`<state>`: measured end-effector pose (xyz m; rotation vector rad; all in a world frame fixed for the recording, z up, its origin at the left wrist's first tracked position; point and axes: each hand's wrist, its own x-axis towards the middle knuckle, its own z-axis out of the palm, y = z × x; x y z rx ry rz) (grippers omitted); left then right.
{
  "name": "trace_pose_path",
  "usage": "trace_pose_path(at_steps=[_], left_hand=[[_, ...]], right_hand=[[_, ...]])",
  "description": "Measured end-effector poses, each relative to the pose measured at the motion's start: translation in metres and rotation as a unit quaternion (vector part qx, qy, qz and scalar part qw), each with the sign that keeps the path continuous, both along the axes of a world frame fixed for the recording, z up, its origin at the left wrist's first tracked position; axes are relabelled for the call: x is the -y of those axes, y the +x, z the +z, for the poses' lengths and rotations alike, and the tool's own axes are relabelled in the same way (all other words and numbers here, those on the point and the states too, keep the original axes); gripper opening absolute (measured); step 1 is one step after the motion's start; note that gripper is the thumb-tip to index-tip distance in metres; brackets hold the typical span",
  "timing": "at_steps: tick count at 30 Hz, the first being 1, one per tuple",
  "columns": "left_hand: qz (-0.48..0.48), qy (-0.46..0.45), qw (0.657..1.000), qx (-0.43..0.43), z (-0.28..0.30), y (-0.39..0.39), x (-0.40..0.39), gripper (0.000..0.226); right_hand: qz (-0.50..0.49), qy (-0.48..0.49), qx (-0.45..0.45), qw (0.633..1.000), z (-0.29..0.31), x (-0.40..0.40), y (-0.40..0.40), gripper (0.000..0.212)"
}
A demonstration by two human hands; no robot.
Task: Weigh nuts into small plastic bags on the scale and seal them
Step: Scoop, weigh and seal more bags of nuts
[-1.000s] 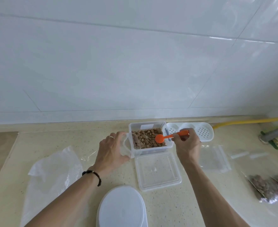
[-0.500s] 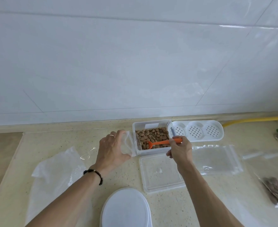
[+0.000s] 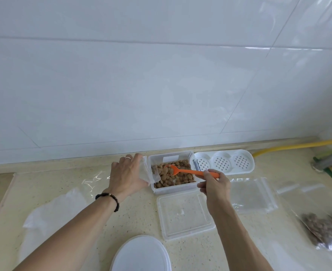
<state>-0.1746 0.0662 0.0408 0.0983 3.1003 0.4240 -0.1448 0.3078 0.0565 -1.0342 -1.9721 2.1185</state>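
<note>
Two bare hands at work over a speckled, cream stone-look table [image 3: 133, 212]. Right hand [image 3: 215, 185] curled round the slim handle of an orange plastic spoon [image 3: 188, 171], rounded bowl down among the nuts [image 3: 173, 176]. Left hand [image 3: 127, 176], ringed and with a dark beaded bracelet [image 3: 110, 198] at the wrist, pinching a small clear plastic bag [image 3: 147, 171], held up just beside the box's left wall. Brown, lumpy nuts heaped in a clear rectangular plastic box [image 3: 173, 189]. Touching its near edge, a flat clear square lid [image 3: 184, 216]. Behind to the right, a white oblong tray [image 3: 222, 163] with three perforated round wells. Right of the lid, limp empty zip bags [image 3: 253, 196]; farther right, filled bags of nuts [image 3: 325, 229], glossy and crinkled. At bottom, a smooth white oval top [image 3: 141, 254], possibly the scale. Crumpled thin plastic sheet [image 3: 53, 218] at left.
</note>
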Motion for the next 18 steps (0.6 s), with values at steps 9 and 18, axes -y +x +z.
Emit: trace_pose_path(at_steps=[9, 18], left_hand=[[-0.026, 0.073, 0.997, -0.021, 0.007, -0.011, -0.024, 0.088], [0.026, 0.178, 0.983, -0.027, 0.000, -0.007, -0.022, 0.099]], right_hand=[[0.163, 0.128, -0.129, 0.970, 0.058, 0.021, -0.002, 0.004], [0.264, 0.175, -0.178, 0.932, 0.082, 0.017, -0.002, 0.003]])
